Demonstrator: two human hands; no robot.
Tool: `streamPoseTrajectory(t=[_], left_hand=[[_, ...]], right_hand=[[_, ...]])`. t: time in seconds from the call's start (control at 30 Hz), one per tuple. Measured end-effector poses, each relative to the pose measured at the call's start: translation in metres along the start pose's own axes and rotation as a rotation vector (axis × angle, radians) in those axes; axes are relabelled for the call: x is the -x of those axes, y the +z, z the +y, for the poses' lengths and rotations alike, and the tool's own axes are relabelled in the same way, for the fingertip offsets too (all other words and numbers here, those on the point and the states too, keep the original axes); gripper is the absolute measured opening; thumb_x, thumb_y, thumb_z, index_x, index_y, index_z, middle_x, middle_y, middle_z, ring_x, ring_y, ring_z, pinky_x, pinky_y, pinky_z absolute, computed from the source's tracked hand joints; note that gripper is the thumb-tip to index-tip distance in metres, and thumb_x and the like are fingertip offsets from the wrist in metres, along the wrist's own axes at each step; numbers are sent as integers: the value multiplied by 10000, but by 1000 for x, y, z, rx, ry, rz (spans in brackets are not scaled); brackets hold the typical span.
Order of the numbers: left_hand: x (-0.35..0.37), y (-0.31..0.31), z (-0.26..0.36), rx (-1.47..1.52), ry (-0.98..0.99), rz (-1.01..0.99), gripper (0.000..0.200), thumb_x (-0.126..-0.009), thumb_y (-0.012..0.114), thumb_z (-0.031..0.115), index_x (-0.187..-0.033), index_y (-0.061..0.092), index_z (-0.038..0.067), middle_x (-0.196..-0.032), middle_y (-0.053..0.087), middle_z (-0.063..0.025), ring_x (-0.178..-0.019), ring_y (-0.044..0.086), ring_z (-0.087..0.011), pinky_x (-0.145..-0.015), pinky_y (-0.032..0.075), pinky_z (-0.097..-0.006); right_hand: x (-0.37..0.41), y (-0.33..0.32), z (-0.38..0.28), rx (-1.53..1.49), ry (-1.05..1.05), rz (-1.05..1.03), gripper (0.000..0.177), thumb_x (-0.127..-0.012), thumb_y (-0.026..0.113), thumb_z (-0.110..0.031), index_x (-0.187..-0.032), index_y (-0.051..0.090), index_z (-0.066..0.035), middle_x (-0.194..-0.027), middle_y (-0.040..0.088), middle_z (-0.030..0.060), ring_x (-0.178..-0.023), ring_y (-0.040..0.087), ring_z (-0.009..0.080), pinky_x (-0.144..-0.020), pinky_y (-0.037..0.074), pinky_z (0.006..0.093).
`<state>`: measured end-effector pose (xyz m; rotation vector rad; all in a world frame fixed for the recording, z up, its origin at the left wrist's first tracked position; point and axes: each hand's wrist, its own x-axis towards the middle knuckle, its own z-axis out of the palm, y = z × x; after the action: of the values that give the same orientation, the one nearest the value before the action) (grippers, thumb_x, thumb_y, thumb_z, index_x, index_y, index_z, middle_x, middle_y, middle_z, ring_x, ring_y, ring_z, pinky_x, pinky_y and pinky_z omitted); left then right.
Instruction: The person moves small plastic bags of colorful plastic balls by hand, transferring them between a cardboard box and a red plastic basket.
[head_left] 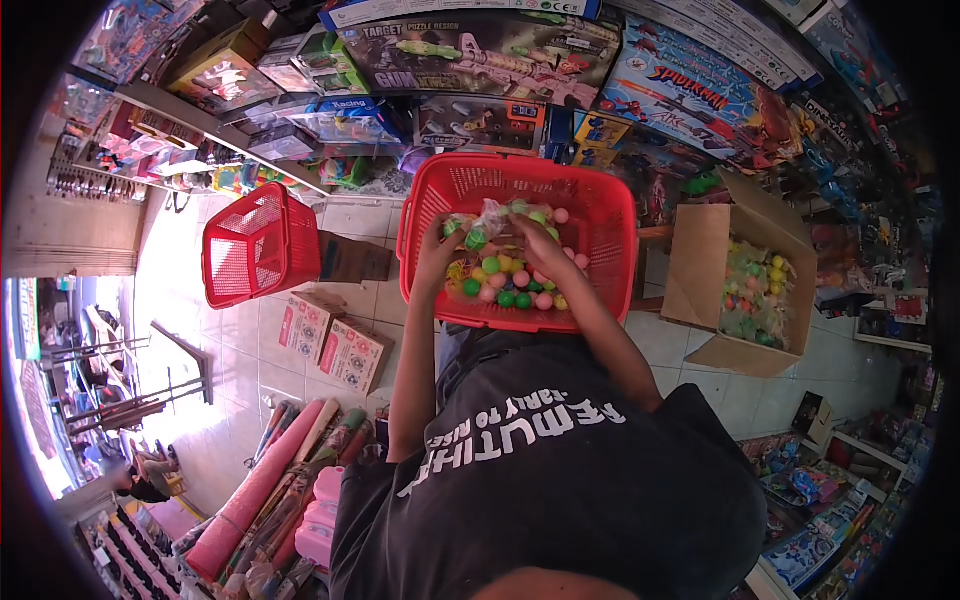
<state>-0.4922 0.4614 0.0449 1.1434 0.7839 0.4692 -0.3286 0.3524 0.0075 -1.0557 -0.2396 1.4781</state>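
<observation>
Dark printed T-shirt (560, 470), yours, nearest. Red basket (605, 210), directly before you, its high walls presumably keeping loose balls (491, 265) together. Clear plastic bag (490, 220), within the basket: crinkled, glossy, green showing through. Your left hand (438, 245): grip narrow on the bag, likely steadying limp film. Your right hand (540, 247): opposite side, grip impossible to tell. Open carton (697, 260): rightward, flaps spread, seemingly for easy reach.

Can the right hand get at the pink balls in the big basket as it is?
Likely yes: the right hand is inside the basket, close to the pink balls, and nothing seems to cover those beside it, though it appears busy at a plastic bag.
</observation>
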Motion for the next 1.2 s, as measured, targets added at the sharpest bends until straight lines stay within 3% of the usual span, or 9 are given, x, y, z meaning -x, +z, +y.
streamPoseTrajectory(t=[0.07,0.13,0.17,0.23,0.27,0.33,0.57,0.87,1.2], left_hand=[[5,-6,7,91,20,6,340,-823,610,155,-1071,439,-4,-1009,508,-108,-892,575,-182,-684,554,-313],[9,-11,11,123,16,-5,301,-823,605,138,-1032,443,-5,-1000,511,-108,-891,576,-183,-700,556,-316],[11,-13,12,153,12,-25,263,-823,601,122,-993,446,-6,-992,514,-109,-889,577,-184,-715,557,-320],[12,-19,6,158,-4,-14,236,-824,596,112,-965,446,-4,-971,514,-104,-881,577,-182,-719,559,-322],[12,-20,3,163,-18,-6,212,-825,592,102,-937,446,-3,-950,514,-98,-873,576,-180,-724,560,-325],[14,-23,-4,150,-18,7,204,-825,592,102,-921,445,-1,-930,511,-90,-863,575,-175,-722,561,-326],[18,-18,-4,142,10,76,199,-825,592,111,-919,451,5,-910,484,-65,-849,560,-156,-717,561,-315],[18,-20,-11,117,35,61,231,-819,592,126,-958,456,1,-904,476,-60,-835,551,-146,-709,560,-308],[24,-13,-4,-26,-16,76,261,-821,588,141,-1004,508,-28,-944,522,-82,-820,579,-164,-661,561,-290]], right_hand=[[-2,-4,7,18,78,-12,294,-885,503,-309,-1049,532,-67,-946,589,40,-835,586,126,-659,471,268],[-8,-13,25,625,88,-238,306,-866,488,-299,-1027,554,-47,-948,605,69,-824,593,180,-709,469,325],[-12,-15,37,625,91,-242,306,-866,488,-299,-1027,554,-47,-948,605,69,-824,593,180,-709,469,325],[-12,-10,52,1354,-204,-437,271,-838,480,-261,-995,576,-62,-929,621,110,-848,610,238,-721,467,363],[-14,-6,60,1356,-203,-438,271,-838,480,-261,-995,576,-62,-929,621,110,-848,610,238,-721,467,363],[-9,15,61,1726,120,-394,322,-774,518,-296,-1006,598,-88,-958,621,160,-899,605,297,-759,471,408],[7,30,45,1810,114,-305,283,-806,529,-251,-1058,554,-124,-968,606,137,-899,597,302,-738,468,414],[7,9,72,2068,-300,-159,179,-751,557,-205,-875,643,-108,-1082,531,109,-964,545,302,-740,484,396],[-8,-14,76,1784,-175,-209,480,-658,662,-253,-1092,515,-109,-1102,497,149,-963,539,328,-768,468,410]])
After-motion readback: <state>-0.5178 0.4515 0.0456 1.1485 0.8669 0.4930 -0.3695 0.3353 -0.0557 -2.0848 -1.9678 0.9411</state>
